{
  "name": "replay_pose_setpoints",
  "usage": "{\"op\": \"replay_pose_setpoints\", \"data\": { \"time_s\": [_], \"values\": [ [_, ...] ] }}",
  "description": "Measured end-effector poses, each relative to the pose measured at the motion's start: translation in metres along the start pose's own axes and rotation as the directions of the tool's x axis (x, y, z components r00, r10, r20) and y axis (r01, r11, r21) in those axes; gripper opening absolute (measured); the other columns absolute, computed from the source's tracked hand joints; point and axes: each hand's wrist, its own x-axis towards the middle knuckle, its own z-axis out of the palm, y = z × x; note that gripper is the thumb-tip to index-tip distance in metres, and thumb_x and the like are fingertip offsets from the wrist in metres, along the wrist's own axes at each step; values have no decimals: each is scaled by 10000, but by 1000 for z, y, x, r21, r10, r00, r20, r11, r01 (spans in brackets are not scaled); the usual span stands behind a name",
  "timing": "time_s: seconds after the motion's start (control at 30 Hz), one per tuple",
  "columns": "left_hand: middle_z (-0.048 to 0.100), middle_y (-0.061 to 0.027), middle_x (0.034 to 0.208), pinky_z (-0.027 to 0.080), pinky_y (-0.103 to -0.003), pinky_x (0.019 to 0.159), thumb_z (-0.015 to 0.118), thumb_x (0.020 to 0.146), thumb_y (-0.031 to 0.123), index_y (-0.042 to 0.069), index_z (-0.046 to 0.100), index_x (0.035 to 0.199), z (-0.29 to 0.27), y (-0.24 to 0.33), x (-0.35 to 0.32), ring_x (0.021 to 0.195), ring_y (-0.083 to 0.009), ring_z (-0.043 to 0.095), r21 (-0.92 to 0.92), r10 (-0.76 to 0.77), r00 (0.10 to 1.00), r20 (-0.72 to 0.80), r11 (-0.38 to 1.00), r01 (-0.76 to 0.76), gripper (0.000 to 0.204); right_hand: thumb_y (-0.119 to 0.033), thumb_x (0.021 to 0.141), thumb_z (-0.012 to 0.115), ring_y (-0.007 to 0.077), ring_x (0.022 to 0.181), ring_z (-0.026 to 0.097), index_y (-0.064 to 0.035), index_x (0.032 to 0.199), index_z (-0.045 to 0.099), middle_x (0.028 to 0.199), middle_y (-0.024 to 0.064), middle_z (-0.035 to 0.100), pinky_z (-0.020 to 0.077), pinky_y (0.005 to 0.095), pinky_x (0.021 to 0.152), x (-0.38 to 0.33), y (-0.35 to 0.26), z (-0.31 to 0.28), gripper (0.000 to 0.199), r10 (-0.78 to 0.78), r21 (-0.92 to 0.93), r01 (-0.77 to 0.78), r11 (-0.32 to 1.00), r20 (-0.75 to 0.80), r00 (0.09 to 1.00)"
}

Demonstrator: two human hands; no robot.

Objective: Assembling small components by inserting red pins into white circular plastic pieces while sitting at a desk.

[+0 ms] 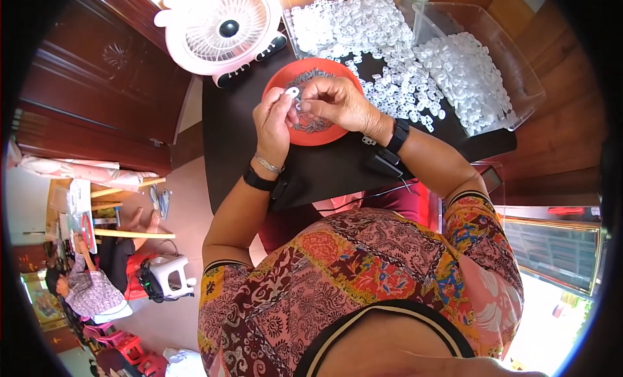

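Note:
Above an orange-red bowl (pixel 278 135) my two hands meet. Pinched in the fingers of my left hand (pixel 274 120) is a small white plastic piece (pixel 293 92), oval with a hole in it. My right hand (pixel 342 104) has its thumb and forefinger closed right beside that piece, on something too small to make out. Many small grey parts (pixel 316 125) fill the bowl beneath my fingers. Loose white plastic pieces (pixel 405 88) of the same sort lie spread over the black table to the right of the bowl.
A white and pink fan (pixel 228 29) stands at the table's back left. Two clear bins heaped with white pieces, a back pile (pixel 354 20) and a right pile (pixel 467 78), border the black table (pixel 237 117). Another person (pixel 97 292) sits far left near a white stool (pixel 170 278).

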Motion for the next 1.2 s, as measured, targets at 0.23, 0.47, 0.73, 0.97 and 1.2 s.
{"op": "replay_pose_setpoints", "data": {
  "time_s": [0.23, 0.47, 0.73, 0.97, 1.2],
  "values": [
    [505, -28, 650, 380, -218, 498, 460, 930, 181, 9, 551, 836, 3, -3, 3, 539, -107, 496, -134, -27, 991, -131, 991, 10, 216, -21, 884, 595, 52, 713, 568, -12, 851, 590, 780, 0, 605, 480, 216, 656, -1, -3, 1, 34, 66, 44, -65, 997, -18, 998],
    [491, -39, 634, 375, -234, 514, 442, 928, 178, 18, 522, 809, -9, -6, 13, 542, -132, 495, -184, -6, 988, -151, 983, -22, 215, -72, 888, 606, 58, 618, 571, -22, 838, 590, 723, 3, 601, 470, 225, 558, 1, 5, -4, 72, 20, -40, -24, 999, -99, 995],
    [494, -40, 643, 360, -224, 507, 426, 940, 166, 13, 517, 814, -17, -4, 10, 543, -115, 485, -4, 98, 981, -166, 995, -100, 218, -76, 887, 618, 39, 624, 550, -26, 804, 583, 704, -14, 586, 464, 216, 560, 6, 10, 1, 103, -31, 75, 45, 996, -178, 984],
    [497, -38, 653, 361, -218, 506, 409, 935, 155, 13, 512, 810, -12, -2, 9, 546, -107, 474, 58, 64, 986, -156, 997, -55, 215, -69, 865, 642, 25, 659, 527, -21, 793, 583, 714, -28, 577, 463, 217, 587, 3, 8, -5, 104, -40, 9, 44, 999, -247, 968],
    [512, 1, 642, 332, -202, 490, 471, 907, 157, 32, 549, 755, -4, -4, 9, 531, -66, 465, -29, -9, 978, -209, 1000, 3, 212, -53, 888, 621, 40, 723, 541, -19, 858, 583, 779, -25, 569, 468, 207, 645, 4, 15, -7, 59, -109, -28, 105, 994, -186, 977]
  ]
}}
